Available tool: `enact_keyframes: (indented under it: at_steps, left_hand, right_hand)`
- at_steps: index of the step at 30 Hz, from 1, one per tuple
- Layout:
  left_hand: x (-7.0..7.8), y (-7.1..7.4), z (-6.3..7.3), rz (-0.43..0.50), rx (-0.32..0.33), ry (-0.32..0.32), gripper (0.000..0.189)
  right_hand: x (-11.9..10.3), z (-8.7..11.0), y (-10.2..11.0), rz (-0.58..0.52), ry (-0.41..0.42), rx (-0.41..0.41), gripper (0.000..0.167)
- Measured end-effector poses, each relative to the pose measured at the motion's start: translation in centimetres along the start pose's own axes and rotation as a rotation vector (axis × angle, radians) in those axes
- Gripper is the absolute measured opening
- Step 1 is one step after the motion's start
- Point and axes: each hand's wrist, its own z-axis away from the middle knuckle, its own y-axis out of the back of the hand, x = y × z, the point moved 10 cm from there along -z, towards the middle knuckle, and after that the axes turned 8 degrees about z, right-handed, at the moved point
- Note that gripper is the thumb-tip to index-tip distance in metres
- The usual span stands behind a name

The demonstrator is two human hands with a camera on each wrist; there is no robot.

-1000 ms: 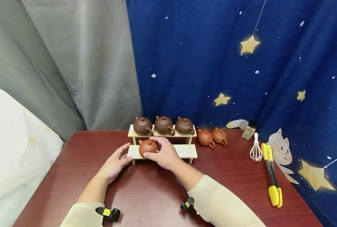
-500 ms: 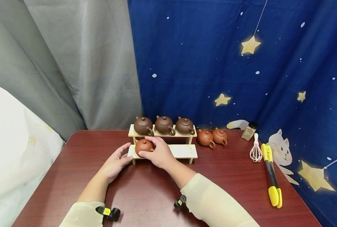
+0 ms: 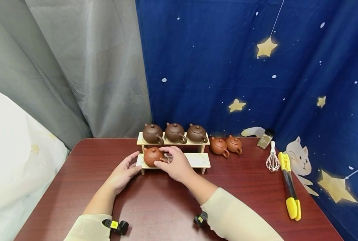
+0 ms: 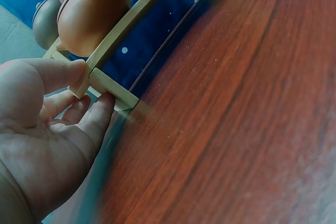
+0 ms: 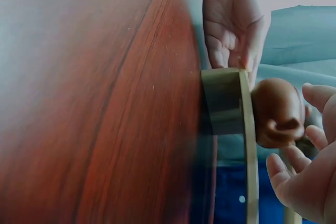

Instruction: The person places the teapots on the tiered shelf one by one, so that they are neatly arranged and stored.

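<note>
Teapot of smooth reddish-brown clay (image 3: 153, 157), round with a knobbed lid (image 3: 153, 151), sits upright at the left end of the lower tier of a two-step pale wooden stand (image 3: 198, 160). It probably handles as light, stiff and brittle, slippery on its curved walls; best cupped round the body, lid steadied. The right hand (image 3: 179, 165) is loosely spread around its handle side, contact unclear; the left hand (image 3: 121, 174) pinches the stand's left end
</note>
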Motion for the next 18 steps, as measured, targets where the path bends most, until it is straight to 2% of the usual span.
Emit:
enact_keyframes:
  at_steps: [6,11,18]
  left_hand:
    - [0.0,0.0,-0.1,0.005,0.005,-0.004,0.079]
    - [-0.1,0.1,-0.1,0.000,0.013,0.009,0.079]
    - [-0.2,0.2,-0.1,-0.007,0.013,0.013,0.079]
  right_hand:
    - [0.8,2.5,3.4,-0.118,-0.008,-0.003,0.049]
    - [1.9,4.6,6.7,-0.141,0.002,0.036,0.045]
    - [4.5,6.7,10.5,-0.122,-0.018,0.109,0.043]
